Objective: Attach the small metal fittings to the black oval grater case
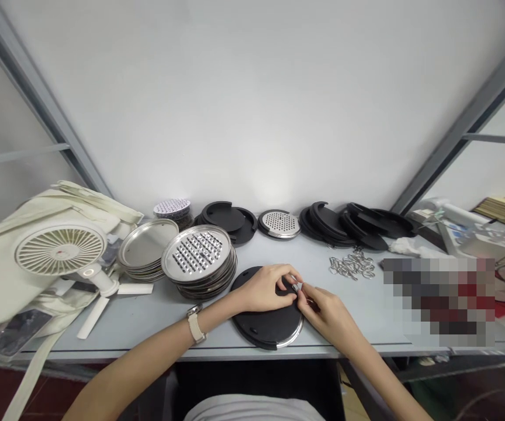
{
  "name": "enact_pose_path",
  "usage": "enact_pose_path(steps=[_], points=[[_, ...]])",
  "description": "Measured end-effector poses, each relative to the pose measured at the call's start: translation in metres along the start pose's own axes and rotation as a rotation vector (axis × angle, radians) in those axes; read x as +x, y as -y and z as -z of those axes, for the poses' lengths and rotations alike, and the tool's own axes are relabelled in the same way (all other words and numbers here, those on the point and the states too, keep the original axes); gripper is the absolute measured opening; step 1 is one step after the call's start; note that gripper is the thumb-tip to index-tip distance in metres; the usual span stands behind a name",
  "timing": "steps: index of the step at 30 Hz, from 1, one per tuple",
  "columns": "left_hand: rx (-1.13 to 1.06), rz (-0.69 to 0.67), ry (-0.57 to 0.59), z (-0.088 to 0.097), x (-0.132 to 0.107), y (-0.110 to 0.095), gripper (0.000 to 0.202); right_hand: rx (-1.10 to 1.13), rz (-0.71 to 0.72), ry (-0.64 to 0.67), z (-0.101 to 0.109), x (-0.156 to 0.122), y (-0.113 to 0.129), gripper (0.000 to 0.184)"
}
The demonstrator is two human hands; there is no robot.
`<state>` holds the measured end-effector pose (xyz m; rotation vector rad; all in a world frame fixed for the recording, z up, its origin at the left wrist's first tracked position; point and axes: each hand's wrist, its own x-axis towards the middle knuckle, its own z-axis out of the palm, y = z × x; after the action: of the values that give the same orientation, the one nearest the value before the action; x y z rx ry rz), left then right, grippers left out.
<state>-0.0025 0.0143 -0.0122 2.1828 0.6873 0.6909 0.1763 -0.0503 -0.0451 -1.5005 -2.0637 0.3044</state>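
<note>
Left hand (pixel 263 287) grips a black disc (pixel 267 327) (round), right hand (pixel 326 316) pinches a metal clip (pixel 295 287).

Both bare arms reach forward across the near edge of the table (pixel 358 316), angling inward: the left forearm (pixel 147 356) from the lower left, the right forearm (pixel 379 368) from the lower right. The left hand (pixel 263 289) curls palm down; the right hand (pixel 327 316) pinches beside it, their fingertips (pixel 305 292) nearly meeting.
</note>
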Motion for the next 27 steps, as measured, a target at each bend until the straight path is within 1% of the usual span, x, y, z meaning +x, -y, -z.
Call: enact_pose_path(steps=[3,6,8,12,14,18,24,27], points=[[-0.018,-0.043,0.005,-0.0007,0.0010,0.0017,0.022,0.028,-0.012,0.012,0.0019,0.0000,0.0017,0.026],[0.007,-0.072,-0.031,-0.0013,0.0017,0.0028,0.012,0.032,-0.014,0.021,0.0029,0.0003,0.0019,0.027],[0.039,-0.079,-0.046,-0.0015,0.0020,0.0029,0.012,0.028,-0.011,0.023,0.0030,0.0006,0.0019,0.028],[0.073,-0.095,-0.029,-0.0016,0.0015,0.0013,0.010,0.009,-0.026,0.016,0.0031,0.0014,0.0024,0.028],[0.098,-0.114,-0.028,-0.0013,0.0004,-0.0002,0.011,0.005,-0.029,0.012,0.0033,0.0014,0.0026,0.028],[0.134,-0.140,-0.009,-0.0006,-0.0019,-0.0028,0.021,0.016,-0.013,0.018,0.0035,0.0005,0.0025,0.027],[0.086,-0.104,0.005,-0.0013,-0.0009,-0.0021,0.030,-0.027,0.005,0.001,0.0030,-0.0002,0.0017,0.028],[0.078,-0.106,-0.011,-0.0020,0.0003,-0.0008,0.028,-0.026,-0.004,0.000,0.0028,0.0003,0.0012,0.026]])
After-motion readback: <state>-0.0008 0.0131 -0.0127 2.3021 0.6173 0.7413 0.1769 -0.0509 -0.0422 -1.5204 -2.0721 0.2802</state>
